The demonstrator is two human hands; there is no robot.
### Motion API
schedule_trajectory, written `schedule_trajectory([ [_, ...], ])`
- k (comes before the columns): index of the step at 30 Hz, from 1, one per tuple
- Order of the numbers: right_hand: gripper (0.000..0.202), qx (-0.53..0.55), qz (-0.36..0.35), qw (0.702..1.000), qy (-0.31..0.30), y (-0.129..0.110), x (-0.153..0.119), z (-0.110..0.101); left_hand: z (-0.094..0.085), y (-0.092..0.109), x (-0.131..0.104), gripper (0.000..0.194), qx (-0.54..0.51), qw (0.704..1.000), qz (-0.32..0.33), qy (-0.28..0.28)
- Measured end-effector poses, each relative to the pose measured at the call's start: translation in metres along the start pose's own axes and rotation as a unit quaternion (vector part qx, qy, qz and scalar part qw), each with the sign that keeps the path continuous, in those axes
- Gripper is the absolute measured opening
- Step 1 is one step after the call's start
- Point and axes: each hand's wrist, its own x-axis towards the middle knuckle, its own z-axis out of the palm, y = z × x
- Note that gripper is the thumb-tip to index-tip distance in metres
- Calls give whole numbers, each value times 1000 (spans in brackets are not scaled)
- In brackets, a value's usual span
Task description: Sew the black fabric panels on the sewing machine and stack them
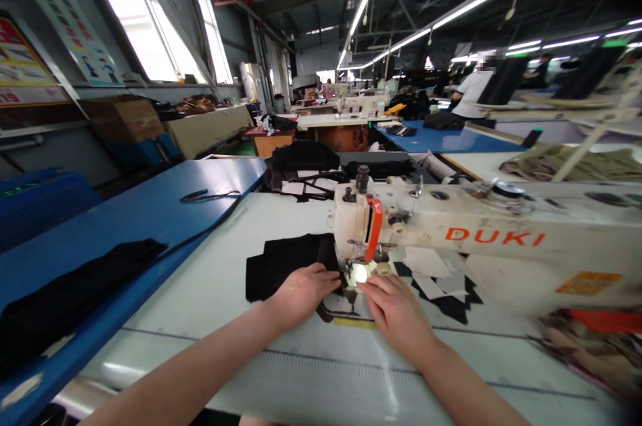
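A white sewing machine (401, 225) with an orange lever stands on the pale table. To the left of its needle area lies a black fabric piece (288, 262), folded or layered. My left hand (305, 292) is on the near right part of this fabric, fingers together and closed on its edge beside the presser foot. My right hand (398, 312) is just right of the lit needle plate (360, 274), thumb and fingers drawn together at the tips. Whatever lies between those fingertips is too small to make out.
Pale paper pieces (426, 262) and black zigzag-edged scraps (454, 309) lie under the machine arm. A black fabric pile (305, 162) sits behind. Black cloth (85, 272) and a strap (210, 229) lie on the blue table at left. A person (469, 93) is farther back.
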Motion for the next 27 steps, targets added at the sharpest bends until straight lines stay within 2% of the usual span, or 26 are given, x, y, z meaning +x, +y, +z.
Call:
schedule_trajectory([
  [2, 32, 58, 6, 998, 7, -11, -2, 3, -10, 18, -18, 28, -55, 998, -22, 2],
  [4, 34, 138, 11, 990, -10, -27, -2, 5, -24, 36, -34, 28, -140, 988, -70, 11],
  [7, 18, 263, 44, 962, -53, -51, 2, 3, -56, 51, -53, 24, -268, 943, -192, 39],
  [9, 16, 335, 101, 934, -70, -61, 4, -3, -86, 48, -68, 23, -320, 907, -271, 30],
  [11, 23, 408, 172, 893, -85, -66, 5, -11, -119, 38, -87, 21, -360, 875, -325, -17],
  [13, 26, 494, 236, 833, -87, -67, 4, -18, -149, 29, -107, 23, -423, 833, -354, -46],
  [16, 22, 618, 292, 726, -72, -68, 3, -18, -176, 26, -133, 27, -567, 731, -379, -10],
  [18, 22, 665, 305, 677, -83, -72, 5, -10, -182, 32, -142, 27, -618, 690, -376, 32],
  [21, 36, 675, 334, 652, -82, -87, 9, 8, -183, 46, -145, 24, -634, 669, -380, 84],
  [23, 49, 661, 361, 658, -32, -106, 12, 17, -183, 54, -143, 24, -623, 666, -395, 107],
  [25, 58, 653, 354, 670, 17, -130, 16, 18, -183, 62, -137, 28, -595, 682, -409, 118],
  [27, 57, 697, 290, 656, 2, -156, 21, 11, -181, 68, -129, 31, -549, 728, -396, 110],
])
